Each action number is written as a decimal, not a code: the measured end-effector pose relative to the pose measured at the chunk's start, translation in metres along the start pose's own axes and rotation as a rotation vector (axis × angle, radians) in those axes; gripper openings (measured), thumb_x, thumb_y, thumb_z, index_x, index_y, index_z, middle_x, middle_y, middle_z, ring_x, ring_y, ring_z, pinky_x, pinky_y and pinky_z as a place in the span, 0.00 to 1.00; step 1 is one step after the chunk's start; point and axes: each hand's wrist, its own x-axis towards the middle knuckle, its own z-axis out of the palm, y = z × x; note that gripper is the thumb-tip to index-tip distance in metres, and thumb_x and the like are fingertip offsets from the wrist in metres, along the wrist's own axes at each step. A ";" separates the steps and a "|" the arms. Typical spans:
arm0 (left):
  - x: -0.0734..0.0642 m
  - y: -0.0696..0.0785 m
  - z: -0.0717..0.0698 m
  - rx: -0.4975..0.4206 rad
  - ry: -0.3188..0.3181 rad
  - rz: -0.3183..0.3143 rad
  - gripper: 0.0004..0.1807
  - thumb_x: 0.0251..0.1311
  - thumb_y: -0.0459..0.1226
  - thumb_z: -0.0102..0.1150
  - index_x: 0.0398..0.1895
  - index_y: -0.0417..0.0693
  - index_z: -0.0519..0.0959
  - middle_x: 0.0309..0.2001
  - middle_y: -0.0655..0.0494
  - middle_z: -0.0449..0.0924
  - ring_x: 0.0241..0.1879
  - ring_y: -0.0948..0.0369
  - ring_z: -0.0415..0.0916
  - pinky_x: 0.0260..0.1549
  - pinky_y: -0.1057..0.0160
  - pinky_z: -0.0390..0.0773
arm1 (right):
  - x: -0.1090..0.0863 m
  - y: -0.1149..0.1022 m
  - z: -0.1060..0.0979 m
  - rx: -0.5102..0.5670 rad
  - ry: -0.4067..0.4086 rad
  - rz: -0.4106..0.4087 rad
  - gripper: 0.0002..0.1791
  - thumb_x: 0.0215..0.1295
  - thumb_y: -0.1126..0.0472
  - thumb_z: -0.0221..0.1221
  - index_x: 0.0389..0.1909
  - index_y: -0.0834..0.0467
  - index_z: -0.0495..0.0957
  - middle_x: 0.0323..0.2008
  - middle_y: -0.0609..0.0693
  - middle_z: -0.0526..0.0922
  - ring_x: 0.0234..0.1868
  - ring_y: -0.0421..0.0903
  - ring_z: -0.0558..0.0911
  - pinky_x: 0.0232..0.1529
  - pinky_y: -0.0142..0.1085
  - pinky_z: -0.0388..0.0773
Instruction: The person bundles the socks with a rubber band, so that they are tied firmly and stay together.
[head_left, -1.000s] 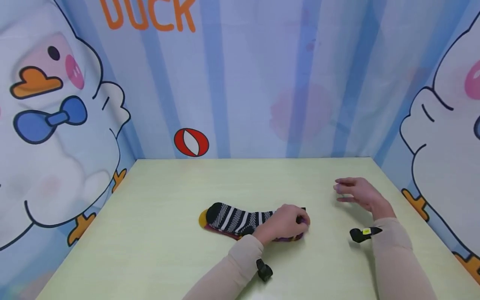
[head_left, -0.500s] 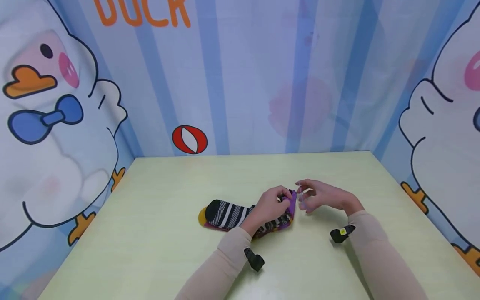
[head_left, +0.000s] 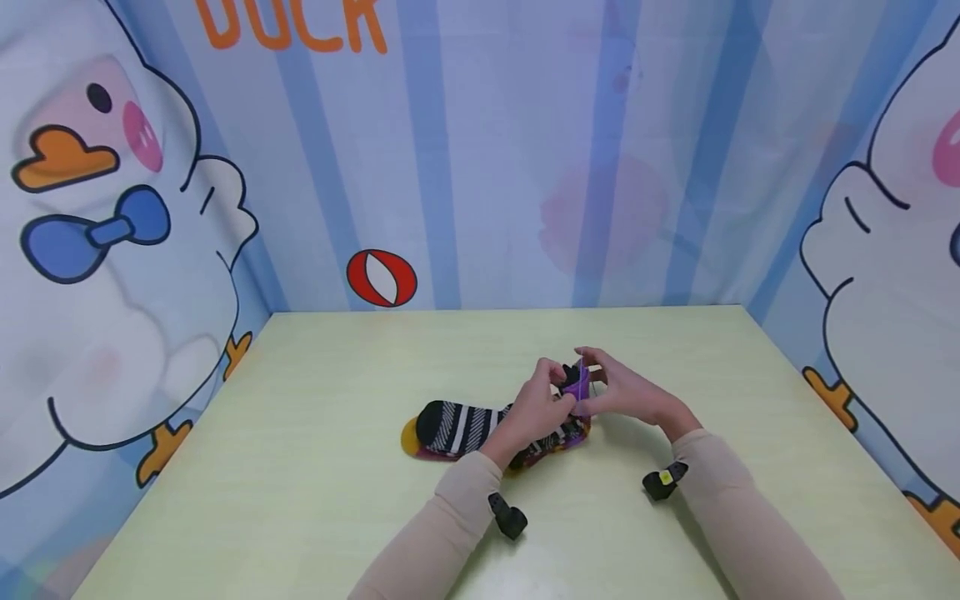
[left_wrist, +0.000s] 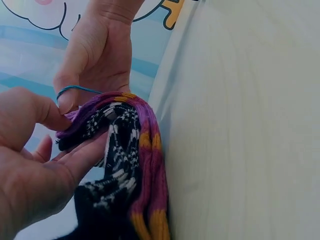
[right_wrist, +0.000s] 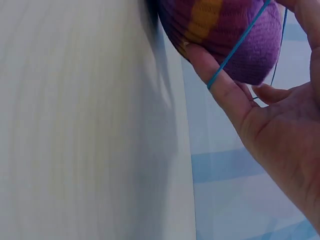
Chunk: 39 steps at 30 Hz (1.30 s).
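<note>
A stack of socks lies on the table: a black-and-white striped sock (head_left: 468, 427) on top, and a maroon, purple and yellow one (left_wrist: 152, 170) beneath. My left hand (head_left: 534, 412) pinches the cuff end, lifting and bending it up; in the left wrist view the thumb presses on the purple edge and the fingers lie under the dark layer. Facing it, my right hand (head_left: 633, 396) spreads its thumb and fingers inside a thin blue rubber band (right_wrist: 240, 42), stretching it. The band stands around or close beside the purple cuff (right_wrist: 257, 57); how far over is partly hidden.
The pale table (head_left: 322, 517) runs back to a blue striped curtain (head_left: 510, 167) printed with ducks. Each wrist carries a small black camera, as on the left sleeve (head_left: 510, 518).
My right hand has come in from the right to the cuffs with the rubber band on its fingers. My left hand has lifted the cuff end and shifted slightly back and left.
</note>
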 end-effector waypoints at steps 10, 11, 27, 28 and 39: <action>0.004 -0.008 -0.001 -0.130 -0.101 0.022 0.15 0.68 0.30 0.49 0.53 0.46 0.59 0.62 0.44 0.69 0.22 0.64 0.68 0.27 0.67 0.71 | 0.004 -0.002 0.011 -0.152 0.048 -0.057 0.58 0.50 0.54 0.73 0.76 0.62 0.49 0.72 0.66 0.54 0.66 0.59 0.65 0.62 0.55 0.66; 0.004 -0.009 -0.002 -0.149 -0.117 0.026 0.15 0.69 0.30 0.49 0.54 0.46 0.59 0.62 0.44 0.68 0.22 0.63 0.69 0.28 0.67 0.72 | 0.004 -0.002 0.012 -0.155 0.044 -0.055 0.58 0.50 0.54 0.73 0.76 0.62 0.49 0.71 0.65 0.55 0.65 0.59 0.66 0.62 0.54 0.66; 0.005 -0.015 -0.007 -0.318 -0.240 0.044 0.17 0.71 0.27 0.51 0.54 0.44 0.56 0.56 0.46 0.72 0.45 0.57 0.79 0.32 0.64 0.77 | 0.004 -0.009 0.020 -0.270 -0.007 -0.150 0.60 0.47 0.56 0.74 0.76 0.63 0.48 0.66 0.65 0.57 0.57 0.55 0.69 0.58 0.50 0.69; 0.005 -0.015 -0.007 -0.318 -0.242 0.042 0.18 0.70 0.26 0.51 0.55 0.44 0.56 0.57 0.46 0.72 0.43 0.56 0.79 0.32 0.63 0.77 | 0.003 -0.009 0.020 -0.271 -0.011 -0.156 0.58 0.47 0.57 0.74 0.76 0.63 0.50 0.66 0.65 0.57 0.57 0.55 0.69 0.57 0.50 0.69; 0.006 -0.017 0.000 -0.416 -0.163 -0.005 0.13 0.72 0.28 0.43 0.56 0.41 0.66 0.44 0.48 0.74 0.43 0.57 0.76 0.41 0.57 0.82 | 0.003 -0.006 0.017 -0.337 -0.049 -0.150 0.49 0.53 0.63 0.71 0.75 0.61 0.58 0.57 0.60 0.66 0.54 0.53 0.70 0.55 0.50 0.71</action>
